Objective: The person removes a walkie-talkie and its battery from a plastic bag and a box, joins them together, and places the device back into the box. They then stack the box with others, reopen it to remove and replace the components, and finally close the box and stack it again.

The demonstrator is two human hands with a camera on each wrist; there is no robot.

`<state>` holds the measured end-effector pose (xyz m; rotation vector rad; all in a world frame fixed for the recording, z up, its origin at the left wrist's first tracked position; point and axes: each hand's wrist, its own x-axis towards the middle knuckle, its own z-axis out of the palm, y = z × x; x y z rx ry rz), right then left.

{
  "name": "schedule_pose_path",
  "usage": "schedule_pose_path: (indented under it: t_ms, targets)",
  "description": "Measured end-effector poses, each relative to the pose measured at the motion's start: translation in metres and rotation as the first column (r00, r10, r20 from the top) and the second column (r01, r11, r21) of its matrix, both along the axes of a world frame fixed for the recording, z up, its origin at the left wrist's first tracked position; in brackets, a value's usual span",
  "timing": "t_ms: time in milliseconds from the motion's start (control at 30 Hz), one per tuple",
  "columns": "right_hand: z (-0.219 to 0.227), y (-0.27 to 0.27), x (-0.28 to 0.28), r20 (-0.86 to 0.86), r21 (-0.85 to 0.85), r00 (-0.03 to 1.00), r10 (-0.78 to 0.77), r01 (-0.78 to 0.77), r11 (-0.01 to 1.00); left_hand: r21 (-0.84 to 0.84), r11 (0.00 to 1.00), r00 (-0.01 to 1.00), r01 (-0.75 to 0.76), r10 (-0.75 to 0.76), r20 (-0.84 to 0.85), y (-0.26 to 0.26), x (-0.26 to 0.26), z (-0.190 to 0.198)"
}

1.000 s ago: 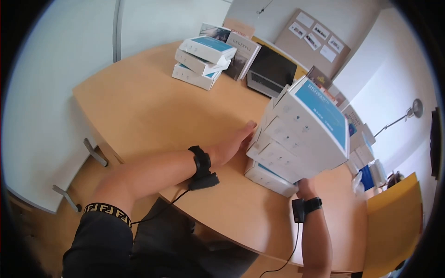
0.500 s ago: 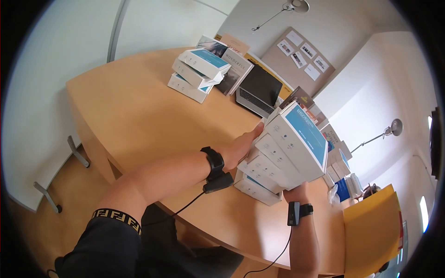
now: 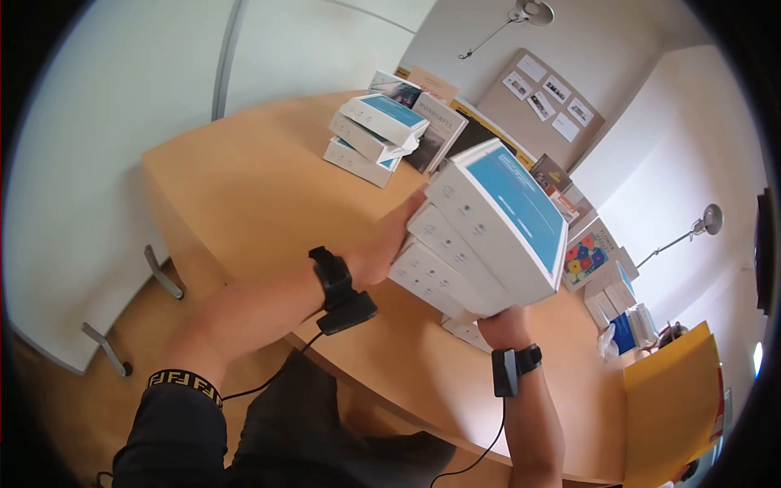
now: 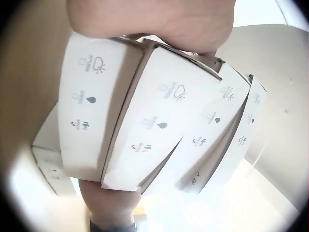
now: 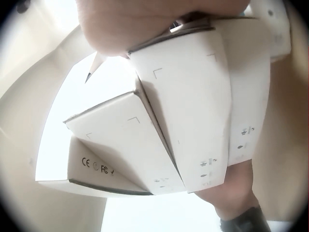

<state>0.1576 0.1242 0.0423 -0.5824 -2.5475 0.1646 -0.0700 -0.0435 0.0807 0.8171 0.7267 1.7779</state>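
Several white boxes with a blue top, stacked unevenly point(image 3: 468, 215), tilt between the two hands above the table point(image 3: 423, 370). My left hand point(image 3: 378, 252) holds the stack's left side, and my right hand point(image 3: 508, 329) holds its lower near side; the fingertips are hidden. Under the stack, another white box point(image 3: 466, 332) is partly visible on the table. In the left wrist view my left hand point(image 4: 154, 21) lies against the box edges, with the right hand point(image 4: 111, 203) opposite. The right wrist view shows my right hand point(image 5: 154, 21) along the boxes point(image 5: 188, 101).
Another stack of white boxes point(image 3: 362, 161) stands at the back left beside upright books point(image 3: 437, 130). A laptop point(image 3: 480, 134) is partly hidden behind the held stack. More books point(image 3: 590, 252) and boxes point(image 3: 606, 297) stand at the right, near a yellow panel point(image 3: 671, 407).
Both hands have raised the upper boxes, which now stand apart from the lowest box and hide more of the laptop. The camera view has shifted too.
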Motion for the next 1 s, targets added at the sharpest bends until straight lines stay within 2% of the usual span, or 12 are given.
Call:
schedule_pose_path:
  t_ms: [67, 100, 167, 267, 367, 467, 567, 667, 733, 867, 967, 1000]
  targets:
    - [-0.009, -0.006, -0.039, -0.55, -0.418, 0.833, 0.064, -0.34, 0.843, -0.024, 0.996, 0.996, -0.092, 0.091, -0.009, -0.017, -0.012, -0.004]
    - [-0.001, -0.018, -0.056, -0.557, -0.42, 0.828, 0.068, -0.351, 0.837, -0.008, 0.991, 0.991, -0.13, 0.13, -0.018, -0.026, -0.017, -0.006]
    - [0.021, -0.047, -0.081, -0.541, -0.792, 0.729, -0.419, -0.61, -0.038, 0.006, 0.985, 0.985, -0.171, 0.171, -0.034, -0.039, -0.029, -0.009]
    - [0.011, -0.061, -0.111, -0.519, -0.801, 0.795, -0.314, -0.58, -0.145, -0.097, 0.969, 0.974, -0.226, 0.224, -0.033, -0.049, -0.053, -0.018]
    - [-0.024, -0.06, -0.148, -0.491, -0.841, 0.777, -0.393, -0.541, -0.019, -0.181, 0.935, 0.946, -0.306, 0.319, 0.05, -0.056, -0.081, -0.035]
    - [-0.03, -0.062, -0.186, -0.553, -0.789, 0.726, -0.409, -0.614, -0.022, -0.047, 0.904, 0.9, -0.425, 0.417, -0.128, -0.05, -0.129, -0.07]
    - [-0.03, -0.067, -0.216, -0.589, -0.75, 0.692, -0.418, -0.66, -0.036, 0.083, 0.803, 0.666, -0.59, 0.543, -0.512, -0.049, -0.162, -0.09]
    - [-0.047, -0.061, -0.24, -0.642, -0.679, 0.645, -0.414, -0.729, -0.082, 0.101, 0.818, 0.752, -0.566, 0.563, -0.343, -0.042, -0.188, -0.097]
    - [-0.056, -0.066, -0.244, -0.654, -0.692, 0.629, -0.42, -0.722, -0.001, -0.021, 0.839, 0.834, -0.544, 0.543, 0.098, -0.042, -0.189, -0.087]
    - [-0.083, -0.056, -0.237, -0.708, -0.65, 0.62, -0.336, -0.759, -0.031, 0.066, 0.813, 0.799, -0.578, 0.581, -0.154, -0.045, -0.198, -0.105]
    - [-0.063, -0.07, -0.207, -0.743, -0.635, 0.643, -0.185, -0.765, -0.111, -0.011, 0.799, 0.798, -0.602, 0.602, 0.033, -0.046, -0.174, -0.087]
    - [-0.062, -0.073, -0.203, -0.699, -0.705, 0.7, -0.146, -0.708, -0.022, -0.006, 0.751, 0.75, -0.661, 0.66, 0.045, -0.047, -0.162, -0.081]
